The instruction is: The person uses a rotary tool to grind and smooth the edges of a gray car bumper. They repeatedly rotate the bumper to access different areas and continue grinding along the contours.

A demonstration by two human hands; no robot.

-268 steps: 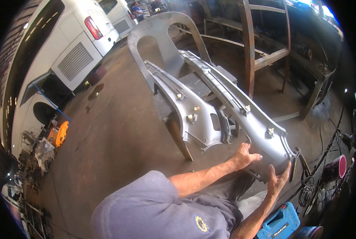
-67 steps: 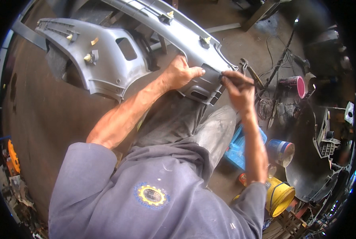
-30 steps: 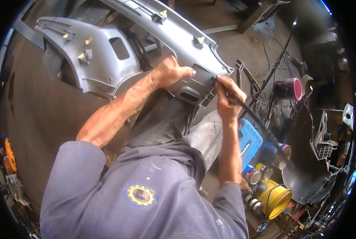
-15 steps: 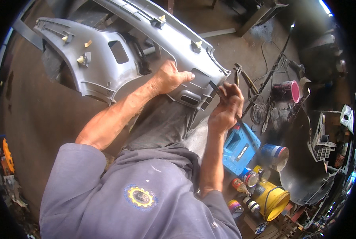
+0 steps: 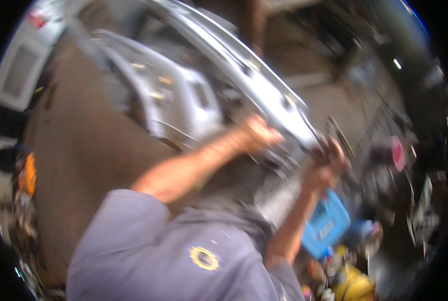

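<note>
Motion smears the whole picture. My left hand (image 5: pixel 259 134) is closed on the near end of a long silver-grey plastic trim panel (image 5: pixel 276 103), which slants from the upper left down to my hands. At the panel's right end my right hand (image 5: pixel 328 163) is curled, its fingers close against the panel's tip. A dark thin bar showed in that hand half a second ago; blur hides most of it now. A second silver-grey trim panel (image 5: pixel 184 95) with a rectangular opening lies to the left, beyond my left forearm.
A blue tool case (image 5: pixel 326 223) stands by my right forearm. Below it are several cans and a yellow bucket (image 5: pixel 354 285). A pink-ended can (image 5: pixel 395 154) lies at the right among cables. An orange object (image 5: pixel 29 173) is at the far left.
The view has swung, so everything sits lower and further right. The long panel's near end looks tipped, showing its face more edge-on. Both hands stay at that end.
</note>
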